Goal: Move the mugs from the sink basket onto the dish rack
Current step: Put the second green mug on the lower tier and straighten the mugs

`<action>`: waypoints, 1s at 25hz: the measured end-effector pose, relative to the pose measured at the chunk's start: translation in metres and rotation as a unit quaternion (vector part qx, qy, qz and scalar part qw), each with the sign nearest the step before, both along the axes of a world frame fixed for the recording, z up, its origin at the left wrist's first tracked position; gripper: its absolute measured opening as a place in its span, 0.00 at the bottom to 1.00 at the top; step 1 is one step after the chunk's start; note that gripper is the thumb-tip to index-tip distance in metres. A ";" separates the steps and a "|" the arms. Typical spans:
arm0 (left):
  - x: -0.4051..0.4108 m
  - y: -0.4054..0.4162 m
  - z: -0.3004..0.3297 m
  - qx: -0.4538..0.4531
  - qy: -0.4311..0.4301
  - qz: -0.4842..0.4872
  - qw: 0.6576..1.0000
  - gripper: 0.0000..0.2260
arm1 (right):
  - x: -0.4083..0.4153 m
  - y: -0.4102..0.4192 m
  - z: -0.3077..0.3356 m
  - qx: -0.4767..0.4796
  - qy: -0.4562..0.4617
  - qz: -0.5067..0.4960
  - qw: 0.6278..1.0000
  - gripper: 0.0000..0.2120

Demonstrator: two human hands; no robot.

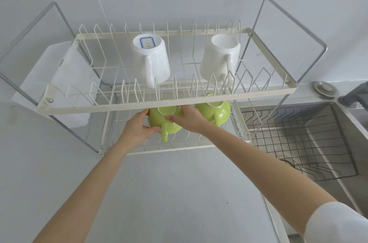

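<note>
A two-tier cream wire dish rack (264,91) stands on the counter. Two white mugs rest upside down on its upper tier, one on the left (153,61) and one on the right (218,59). On the lower tier an inverted green mug (165,123) sits with its handle toward me. My left hand (139,125) grips its left side and my right hand (189,119) grips its right side. A second inverted green mug (216,110) stands just to the right, partly hidden by the upper tier's rim. The wire sink basket (310,139) at the right holds nothing.
A white cutting board (59,83) hangs at the rack's left end. The steel sink (338,155) lies at the right, with a grey faucet base (354,97) and a round metal cap (325,88) behind it. Pale counter spreads in front of the rack.
</note>
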State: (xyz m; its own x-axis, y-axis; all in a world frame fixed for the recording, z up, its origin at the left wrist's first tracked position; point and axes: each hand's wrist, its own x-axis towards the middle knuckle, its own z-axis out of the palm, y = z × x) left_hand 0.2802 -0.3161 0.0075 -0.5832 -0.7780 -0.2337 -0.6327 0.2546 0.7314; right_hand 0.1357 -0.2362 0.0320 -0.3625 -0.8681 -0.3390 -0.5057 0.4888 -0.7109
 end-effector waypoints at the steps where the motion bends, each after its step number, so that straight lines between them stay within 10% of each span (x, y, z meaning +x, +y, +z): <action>1: -0.001 -0.001 0.000 -0.004 0.004 0.001 1.000 0.30 | -0.001 -0.002 -0.001 0.001 -0.001 -0.001 1.000 0.27; 25: -0.019 0.013 0.009 -0.082 0.001 0.009 0.997 0.26 | -0.059 0.052 -0.007 -0.069 0.220 0.004 0.973 0.25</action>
State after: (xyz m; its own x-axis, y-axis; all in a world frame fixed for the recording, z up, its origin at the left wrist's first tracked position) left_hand 0.2610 -0.3028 0.0162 -0.5694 -0.8158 -0.1013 -0.6365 0.3595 0.6823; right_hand 0.0768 -0.1844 0.0253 -0.4399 -0.8975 -0.0325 -0.7792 0.3994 -0.4830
